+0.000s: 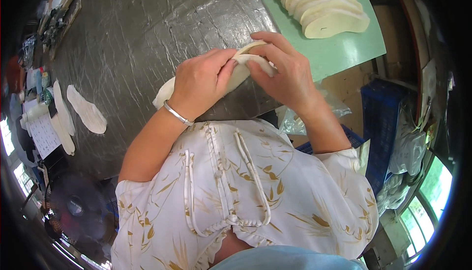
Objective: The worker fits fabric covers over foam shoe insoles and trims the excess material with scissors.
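Both of my hands grip a cream, soft-looking insole (239, 77) just above the near edge of the dark table. My left hand (202, 78), with a silver bangle at its wrist, is closed on the middle of the insole, and one end sticks out to its left. At the other end, my right hand (286, 68) pinches the edge between thumb and fingers. Here the edge looks parted into two layers, with a gap between them. The insole's underside and part of its length are hidden by my hands.
A dark, wrinkled covering lies over the table (132, 39). On a green board (339, 56) at the far right rests a row of overlapping cream insoles (337, 24). Another insole (87, 110) lies at left. A blue crate (381, 122) and a fan (76, 205) stand below.
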Available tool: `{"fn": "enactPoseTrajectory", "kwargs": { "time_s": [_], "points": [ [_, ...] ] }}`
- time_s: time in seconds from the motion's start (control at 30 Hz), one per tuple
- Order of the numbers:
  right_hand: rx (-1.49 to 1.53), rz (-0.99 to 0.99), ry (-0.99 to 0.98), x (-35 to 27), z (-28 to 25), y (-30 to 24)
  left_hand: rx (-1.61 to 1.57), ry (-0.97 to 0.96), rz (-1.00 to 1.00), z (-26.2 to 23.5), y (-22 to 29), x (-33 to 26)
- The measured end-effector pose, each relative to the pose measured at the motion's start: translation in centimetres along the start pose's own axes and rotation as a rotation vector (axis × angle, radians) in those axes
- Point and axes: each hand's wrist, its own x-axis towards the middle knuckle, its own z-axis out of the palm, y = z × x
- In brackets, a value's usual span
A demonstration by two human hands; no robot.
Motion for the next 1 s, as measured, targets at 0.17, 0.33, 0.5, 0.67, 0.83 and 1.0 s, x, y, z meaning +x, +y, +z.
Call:
{"fn": "enactPoseTrajectory", "kwargs": {
  "time_s": [0.17,0.33,0.5,0.67,0.83,1.0],
  "points": [
    [0.352,-0.002,0.156,-0.6,-1.1,-0.2,-0.029,0.133,-0.007,-0.8,-0.2,-0.1],
    [0.178,-0.047,0.078,-1.2,-1.7,0.5,-0.041,0.188,-0.003,-1.2,-0.1,-0.6],
    [0.168,-0.041,0.102,-0.9,-2.0,0.8,0.056,0.142,0.033,-1.7,0.1,-1.0],
    [0.092,-0.152,0.196,0.0,-2.4,0.1,0.041,0.12,0.037,-1.9,0.6,-1.5],
    [0.117,-0.245,0.176,0.2,-1.9,0.7,0.052,0.115,0.026,-1.8,0.7,-2.0],
    [0.122,-0.169,0.124,0.0,-2.1,0.4,0.074,0.072,0.048,-1.6,0.6,-2.3]
  ]
}}
